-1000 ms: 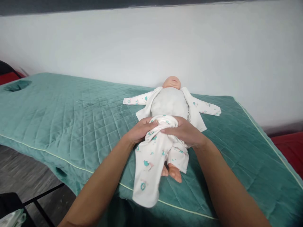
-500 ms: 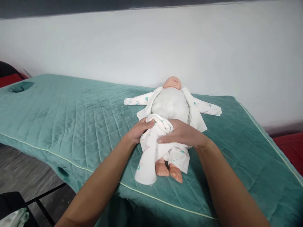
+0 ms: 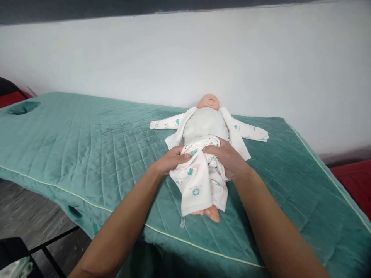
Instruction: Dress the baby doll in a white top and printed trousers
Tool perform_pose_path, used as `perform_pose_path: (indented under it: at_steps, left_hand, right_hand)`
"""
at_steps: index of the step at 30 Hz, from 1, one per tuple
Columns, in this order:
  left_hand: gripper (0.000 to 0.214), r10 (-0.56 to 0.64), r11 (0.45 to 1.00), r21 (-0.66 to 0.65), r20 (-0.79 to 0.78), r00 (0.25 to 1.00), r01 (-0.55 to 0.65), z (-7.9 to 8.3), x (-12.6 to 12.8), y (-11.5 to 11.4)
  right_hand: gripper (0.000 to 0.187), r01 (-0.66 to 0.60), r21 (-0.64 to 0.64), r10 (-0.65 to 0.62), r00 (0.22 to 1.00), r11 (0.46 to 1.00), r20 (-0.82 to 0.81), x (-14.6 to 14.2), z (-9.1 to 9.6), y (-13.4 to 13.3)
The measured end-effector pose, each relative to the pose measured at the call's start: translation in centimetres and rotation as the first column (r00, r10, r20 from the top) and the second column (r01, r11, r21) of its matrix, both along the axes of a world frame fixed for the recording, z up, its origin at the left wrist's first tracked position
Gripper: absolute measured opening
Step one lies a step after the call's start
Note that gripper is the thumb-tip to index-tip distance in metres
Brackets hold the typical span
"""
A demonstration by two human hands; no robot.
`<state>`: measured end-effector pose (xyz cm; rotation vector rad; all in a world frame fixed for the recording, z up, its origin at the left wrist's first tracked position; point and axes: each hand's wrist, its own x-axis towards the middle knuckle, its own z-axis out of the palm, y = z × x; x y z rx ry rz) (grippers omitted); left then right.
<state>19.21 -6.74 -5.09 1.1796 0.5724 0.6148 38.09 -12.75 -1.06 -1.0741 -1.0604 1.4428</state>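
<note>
A baby doll (image 3: 206, 122) lies on its back, head toward the wall and feet toward me. White baby pants (image 3: 194, 181) with a green and pink print cover its legs, and the toes show below the cuffs. My left hand (image 3: 171, 159) grips the waistband on the left, thumb on top. On the other side my right hand (image 3: 226, 156) pinches the same waistband, its thumb over the cloth and other fingers partly hidden. An open white printed jacket (image 3: 240, 143) is on the doll's arms, its front flaps spread apart around the pale torso.
The doll rests on a green quilted bed cover (image 3: 116, 154) near its front edge. A white wall (image 3: 185, 58) stands right behind. Red furniture (image 3: 352, 185) shows at the right. At lower left are a black frame (image 3: 48, 245) and some cloth (image 3: 19, 268).
Both hands have drawn the waistband up a little toward the torso. The left pant leg has swung right over the doll's feet, and my right hand has changed its hold to the waistband.
</note>
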Motion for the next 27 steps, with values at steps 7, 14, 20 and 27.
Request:
perform_pose_path:
  at_steps: [7, 14, 20, 27]
  left_hand:
    - [0.049, -0.069, 0.996, -0.044, 0.097, 0.993, 0.073, -0.8, 0.1, 0.4]
    - [0.046, 0.127, 0.987, -0.126, 0.250, 0.960, -0.098, -0.8, 0.6, 0.1]
    - [0.050, 0.147, 0.982, -0.144, 0.199, 0.969, -0.119, -0.7, 0.6, 0.2]
    - [0.058, 0.020, 0.999, -0.031, 0.150, 0.988, -0.015, -0.8, 0.4, 0.2]
  right_hand:
    - [0.019, 0.049, 0.057, -0.056, 0.989, 0.997, 0.138, -0.7, 0.5, -0.1]
    - [0.036, -0.268, 0.084, 0.249, 0.950, 0.960, 0.186, -0.4, 1.4, -0.9]
    - [0.034, -0.250, 0.016, 0.243, 0.952, 0.968, 0.185, -0.1, 1.0, -0.8]
    - [0.030, -0.056, 0.006, 0.056, 0.998, 0.998, -0.010, -0.1, 0.1, -0.3]
